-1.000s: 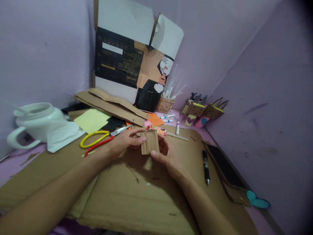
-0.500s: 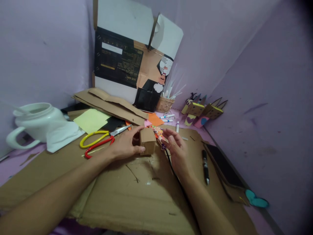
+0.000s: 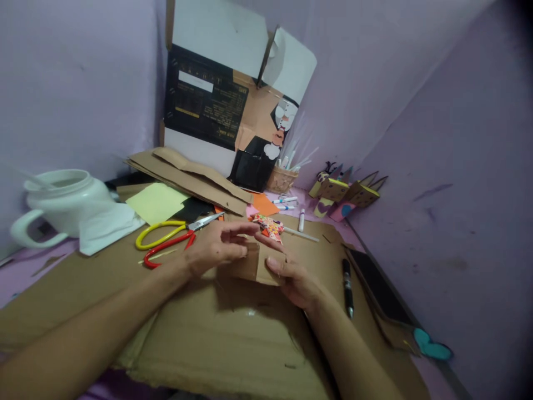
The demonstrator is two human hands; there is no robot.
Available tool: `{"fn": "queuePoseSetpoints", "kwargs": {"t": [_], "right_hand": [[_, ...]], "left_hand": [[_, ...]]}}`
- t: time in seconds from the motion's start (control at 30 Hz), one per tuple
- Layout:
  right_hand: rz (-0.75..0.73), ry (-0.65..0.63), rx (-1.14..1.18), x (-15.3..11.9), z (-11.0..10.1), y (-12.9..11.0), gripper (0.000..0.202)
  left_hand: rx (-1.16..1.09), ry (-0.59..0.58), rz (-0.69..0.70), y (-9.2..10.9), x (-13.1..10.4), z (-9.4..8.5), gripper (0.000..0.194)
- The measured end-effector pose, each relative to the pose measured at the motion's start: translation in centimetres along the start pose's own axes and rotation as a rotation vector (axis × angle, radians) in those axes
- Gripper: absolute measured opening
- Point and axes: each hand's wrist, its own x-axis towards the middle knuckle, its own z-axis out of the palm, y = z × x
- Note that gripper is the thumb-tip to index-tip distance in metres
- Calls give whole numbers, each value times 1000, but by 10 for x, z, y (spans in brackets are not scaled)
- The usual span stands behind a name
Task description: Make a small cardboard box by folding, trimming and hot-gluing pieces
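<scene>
A small brown cardboard box point(image 3: 245, 265) is tilted just above the cardboard sheet in front of me. My right hand point(image 3: 293, 275) grips its right side, thumb pressed on the near face and fingers behind. At the box's upper left is my left hand point(image 3: 216, 244), fingers stretched apart over the top and the thumb by its edge; whether it touches the box I cannot tell. Behind the hands lies a colourful patterned piece point(image 3: 270, 226) with a white stick point(image 3: 302, 234). Scissors point(image 3: 166, 239) with one yellow and one red handle rest left of my left hand.
A cardboard sheet point(image 3: 200, 333) covers the table. A white pot point(image 3: 62, 200) stands left, near yellow paper point(image 3: 156, 203). A black pen point(image 3: 347, 289) and a dark flat panel point(image 3: 383, 283) lie right. Behind are an opened printed box point(image 3: 208, 100) and a basket of markers point(image 3: 282, 179).
The small box has turned and tipped, coming slightly nearer and right. My right hand has closed on it, while my left hand's grip has loosened.
</scene>
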Motion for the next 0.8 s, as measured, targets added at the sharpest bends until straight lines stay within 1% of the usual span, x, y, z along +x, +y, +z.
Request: {"fn": "queuePoseSetpoints", "kwargs": {"t": [0.03,0.1,0.17,0.23,0.3,0.37,0.43,0.5,0.57,0.63,0.7,0.8], "right_hand": [[-12,-12,18,0,0,0,64],[-74,-2,56,1,0,-1,63],[-174,40,80,3,0,-2,59],[-268,81,66,5,-1,-1,57],[-318,78,5,6,-2,1,59],[-356,42,-104,6,-4,2,64],[-434,11,-260,5,-5,3,67],[-511,-8,-430,3,-5,3,69],[-532,-13,-535,1,-4,3,73],[-530,1,-534,0,-3,4,74],[-560,13,-474,1,-1,5,69],[-611,2,-430,3,-1,6,63]], "left_hand": [[-36,39,16,0,0,1,49],[-101,51,48,0,-1,4,57],[-115,5,81,1,-3,9,69],[-77,-38,90,2,-6,16,83],[57,-3,97,2,-9,21,89],[249,80,136,3,-11,25,85],[438,124,242,3,-13,25,77],[579,102,369,4,-14,24,74],[642,61,444,5,-16,22,78],[615,70,421,7,-17,22,82],[532,99,319,8,-18,22,86],[358,53,156,6,-18,22,90]]}}
